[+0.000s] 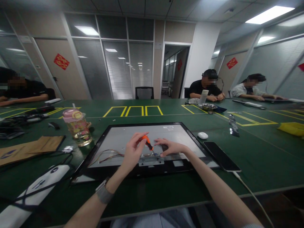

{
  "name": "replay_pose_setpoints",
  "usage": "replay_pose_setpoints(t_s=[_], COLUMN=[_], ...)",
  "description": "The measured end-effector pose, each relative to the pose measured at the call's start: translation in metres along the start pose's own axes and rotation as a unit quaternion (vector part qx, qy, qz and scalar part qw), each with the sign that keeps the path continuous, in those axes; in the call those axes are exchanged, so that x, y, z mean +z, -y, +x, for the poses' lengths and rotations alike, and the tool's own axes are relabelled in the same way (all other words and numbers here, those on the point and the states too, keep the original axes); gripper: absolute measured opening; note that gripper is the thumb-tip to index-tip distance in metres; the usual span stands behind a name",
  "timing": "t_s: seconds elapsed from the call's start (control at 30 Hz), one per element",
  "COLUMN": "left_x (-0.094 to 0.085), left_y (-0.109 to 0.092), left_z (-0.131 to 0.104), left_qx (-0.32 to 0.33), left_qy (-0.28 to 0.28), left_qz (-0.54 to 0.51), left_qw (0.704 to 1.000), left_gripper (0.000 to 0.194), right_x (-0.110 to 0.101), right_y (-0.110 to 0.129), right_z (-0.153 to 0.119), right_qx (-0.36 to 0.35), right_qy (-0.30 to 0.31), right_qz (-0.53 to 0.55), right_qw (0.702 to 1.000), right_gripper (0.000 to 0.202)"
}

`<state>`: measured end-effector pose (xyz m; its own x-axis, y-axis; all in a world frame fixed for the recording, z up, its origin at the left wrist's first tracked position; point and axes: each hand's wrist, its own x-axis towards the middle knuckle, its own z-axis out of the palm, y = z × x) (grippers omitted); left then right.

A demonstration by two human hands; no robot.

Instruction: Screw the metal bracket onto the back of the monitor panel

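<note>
My left hand [134, 150] is closed around the orange and black handle of a screwdriver [148, 142]. The screwdriver slants down, its tip at a metal bracket [151, 160] with a small circuit board. Beside the tip rests my right hand [171, 147], fingers stretched apart and the thumb close to the bracket; whether it touches is hard to make out. Under both hands lies a flat display panel [114, 136] with a grey back and black frame. Thin coloured wires [108, 154] run across its left side.
Left of the panel stand a pink-lidded cup [77, 128], brown paper packaging [30, 148] and a white cable-wrapped bar [38, 191]. A phone [220, 155] on a charging cable and a white case [202, 135] lie right. Farther back are a metal bowl [209, 107] and several people at the table.
</note>
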<state>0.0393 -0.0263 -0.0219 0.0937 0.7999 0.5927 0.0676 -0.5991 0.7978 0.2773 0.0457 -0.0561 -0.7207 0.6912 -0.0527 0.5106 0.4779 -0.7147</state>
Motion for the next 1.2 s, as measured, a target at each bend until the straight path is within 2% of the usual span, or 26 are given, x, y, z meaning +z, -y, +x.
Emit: replay_pose_setpoints(t_s=[0.13, 0.33, 0.57, 0.73, 0.93, 1.07, 1.2], left_x=[-0.0008, 0.001, -0.0002, -0.0012, -0.0005, 0.0, -0.0016], left_y=[-0.0012, -0.0013, -0.0022, 0.0033, 0.0009, 0.0006, -0.0009], left_z=[-0.0004, -0.0011, -0.0003, -0.0002, 0.0002, 0.0005, 0.0001], left_qx=[-0.032, -0.002, -0.015, 0.003, -0.028, 0.003, -0.003], left_qy=[0.02, -0.004, 0.013, -0.016, 0.014, -0.007, -0.005], left_qz=[-0.034, 0.003, -0.017, 0.031, -0.03, 0.013, 0.031], left_qw=[0.999, 1.0, 1.0, 0.999, 0.999, 1.0, 1.0], left_gripper=[0.032, 0.029, 0.03, 0.029, 0.032, 0.025, 0.029], right_x=[-0.0004, 0.0001, 0.0001, 0.0004, 0.0007, 0.0007, 0.0002], right_y=[0.0022, -0.0002, -0.0021, -0.0044, -0.0022, -0.0042, -0.006], right_z=[-0.0008, -0.0001, 0.0004, 0.0012, 0.0006, 0.001, 0.002], right_qx=[0.005, -0.004, -0.002, -0.009, -0.005, -0.008, -0.006], right_qy=[-0.003, -0.002, -0.003, 0.0, -0.01, -0.007, -0.005], right_qz=[0.001, 0.0, -0.007, -0.007, 0.001, 0.002, -0.004], right_qw=[1.0, 1.0, 1.0, 1.0, 1.0, 1.0, 1.0], right_gripper=[0.081, 0.08, 0.082, 0.082, 0.083, 0.081, 0.083])
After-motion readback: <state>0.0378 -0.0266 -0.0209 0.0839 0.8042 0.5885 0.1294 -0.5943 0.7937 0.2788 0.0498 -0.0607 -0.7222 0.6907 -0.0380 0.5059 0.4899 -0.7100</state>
